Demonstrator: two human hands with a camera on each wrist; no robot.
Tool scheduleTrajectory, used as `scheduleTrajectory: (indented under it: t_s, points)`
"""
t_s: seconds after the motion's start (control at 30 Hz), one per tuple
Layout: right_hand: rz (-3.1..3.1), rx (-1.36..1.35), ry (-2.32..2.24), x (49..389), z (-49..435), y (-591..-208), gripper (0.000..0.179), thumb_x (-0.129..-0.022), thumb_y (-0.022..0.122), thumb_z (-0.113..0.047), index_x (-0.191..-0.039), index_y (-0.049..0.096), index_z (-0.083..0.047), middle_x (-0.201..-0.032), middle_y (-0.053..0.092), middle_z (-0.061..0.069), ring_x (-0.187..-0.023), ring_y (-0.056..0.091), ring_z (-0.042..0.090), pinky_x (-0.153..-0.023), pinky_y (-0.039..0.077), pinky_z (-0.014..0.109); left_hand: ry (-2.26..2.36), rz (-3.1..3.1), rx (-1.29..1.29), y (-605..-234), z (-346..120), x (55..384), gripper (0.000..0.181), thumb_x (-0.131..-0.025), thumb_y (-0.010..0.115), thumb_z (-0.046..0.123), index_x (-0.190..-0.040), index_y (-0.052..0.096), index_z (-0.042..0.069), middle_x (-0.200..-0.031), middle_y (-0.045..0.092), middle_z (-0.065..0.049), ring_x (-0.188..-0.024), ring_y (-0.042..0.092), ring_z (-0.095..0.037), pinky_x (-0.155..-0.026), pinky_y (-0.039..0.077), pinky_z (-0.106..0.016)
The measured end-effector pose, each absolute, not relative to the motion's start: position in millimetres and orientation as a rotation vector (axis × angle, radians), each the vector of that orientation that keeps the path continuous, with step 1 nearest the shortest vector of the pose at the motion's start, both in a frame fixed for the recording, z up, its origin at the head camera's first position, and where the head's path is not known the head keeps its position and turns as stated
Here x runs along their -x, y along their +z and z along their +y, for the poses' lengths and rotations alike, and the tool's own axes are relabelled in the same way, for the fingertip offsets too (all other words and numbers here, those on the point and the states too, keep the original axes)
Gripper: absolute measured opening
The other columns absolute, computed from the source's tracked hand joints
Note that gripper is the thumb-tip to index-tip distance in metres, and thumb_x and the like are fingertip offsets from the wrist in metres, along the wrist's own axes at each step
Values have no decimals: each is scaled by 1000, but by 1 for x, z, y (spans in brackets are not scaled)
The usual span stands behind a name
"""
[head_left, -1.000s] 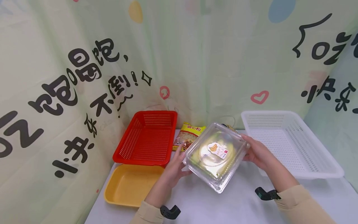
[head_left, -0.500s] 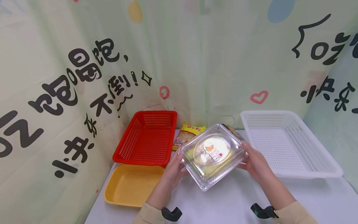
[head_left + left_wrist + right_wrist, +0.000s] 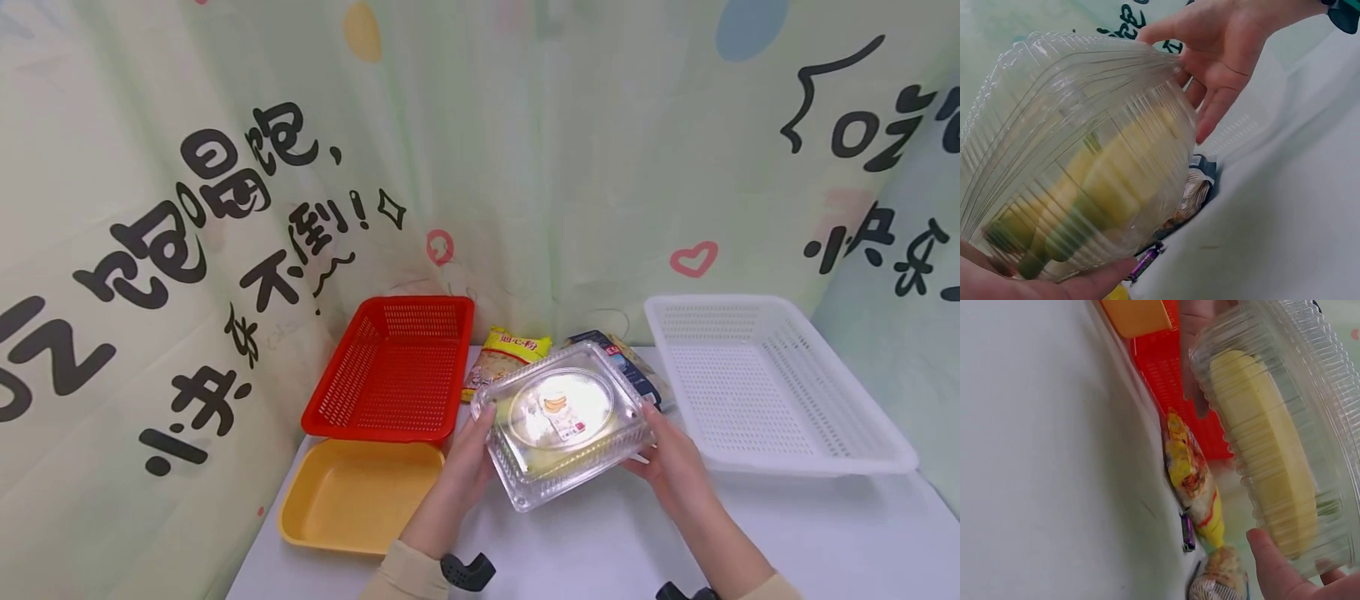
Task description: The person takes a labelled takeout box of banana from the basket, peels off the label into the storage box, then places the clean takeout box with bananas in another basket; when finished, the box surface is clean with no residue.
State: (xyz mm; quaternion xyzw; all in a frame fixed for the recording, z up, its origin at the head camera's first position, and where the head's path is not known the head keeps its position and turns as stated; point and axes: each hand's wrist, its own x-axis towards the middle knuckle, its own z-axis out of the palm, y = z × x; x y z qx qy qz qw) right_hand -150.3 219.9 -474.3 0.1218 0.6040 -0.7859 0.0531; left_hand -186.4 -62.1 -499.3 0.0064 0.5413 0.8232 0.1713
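Observation:
A clear plastic clamshell box of bananas point(image 3: 557, 417) is held over the white table, its lid facing up and its long side slanting. On the lid is a label with a banana picture. My left hand point(image 3: 467, 462) grips the box's left end, thumb on the upper edge. At the opposite end, my right hand point(image 3: 675, 467) holds the lower right corner, thumb on top and fingers underneath. Yellow bananas with green stems point(image 3: 1110, 187) show through the ribbed wall in the left wrist view. The right wrist view shows a banana point(image 3: 1266, 450) along the box's side.
Behind the box lie a yellow-topped food packet point(image 3: 504, 354), a dark blue packet point(image 3: 628, 367) and a small purple-wrapped item point(image 3: 1188, 532). A red basket point(image 3: 390, 417) and a yellow tray point(image 3: 360, 542) stand left. A white basket point(image 3: 810, 465) is on the right.
The box has turned from a steep diagonal to a flatter slant and shifted left. My right hand has moved left and lower with it, uncovering the dark blue packet behind.

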Motion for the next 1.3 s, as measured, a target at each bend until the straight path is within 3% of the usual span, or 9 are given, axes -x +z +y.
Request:
scheduleTrajectory:
  t_s: [0.23,0.4,0.53,0.63,0.73,0.83,1.03,1.3]
  points:
    - [1821,-371,-2406,144,216,-477,67,-100,50,-49,-151,31,-9,-107,64,-20,-98,67,4,-86,58,32,2377,1502,50,-501,-62,190,72,-93,60,52,-151,37,17,-142,55,-11,-125,58,-23,-106,48,-40]
    - [1904,-285,-2304,143,222,-478,53,-102,46,-47,-143,37,-14,-109,62,-17,-98,65,6,-88,56,32,2362,1544,111,-500,-64,192,72,-92,60,52,-149,39,14,-135,59,-10,-115,63,-18,-100,52,-37]
    - [2055,-140,-2115,146,234,-474,59,-104,39,-48,-154,26,-20,-139,49,-2,-106,60,4,-93,52,34,2343,1542,104,-499,-66,193,71,-93,59,51,-149,39,13,-133,60,-9,-113,63,-16,-99,53,-34]
    - [2155,-13,-1986,153,242,-469,65,-104,37,-48,-159,13,-23,-159,24,15,-125,54,18,-102,48,45,2324,1545,61,-498,-67,193,69,-94,58,50,-149,39,12,-132,61,-8,-113,63,-16,-99,53,-34]
    - [2209,113,-1889,161,249,-464,66,-105,38,-44,-160,6,-26,-164,9,23,-140,37,42,-110,37,60,2302,1542,39,-497,-68,193,68,-95,57,49,-149,39,12,-130,63,-8,-112,64,-16,-98,53,-35]
    - [2210,233,-1830,169,254,-460,67,-105,40,-38,-160,3,-26,-164,5,25,-145,17,54,-112,27,70,2273,1558,29,-497,-69,192,68,-94,57,50,-149,40,13,-127,64,-7,-110,65,-16,-96,54,-35]
    - [2165,328,-1775,179,255,-462,68,-106,40,-32,-159,-2,-31,-164,-9,24,-147,0,54,-115,16,69,2254,1544,30,-497,-69,192,66,-95,57,47,-145,42,7,-124,64,-8,-107,65,-17,-95,54,-34]
    - [2225,231,-1786,180,251,-471,69,-104,42,-39,-158,0,-41,-165,-16,18,-147,-6,54,-113,13,72,2208,1541,-4,-499,-68,192,75,-92,59,54,-149,38,10,-128,62,-10,-110,64,-18,-96,54,-35]
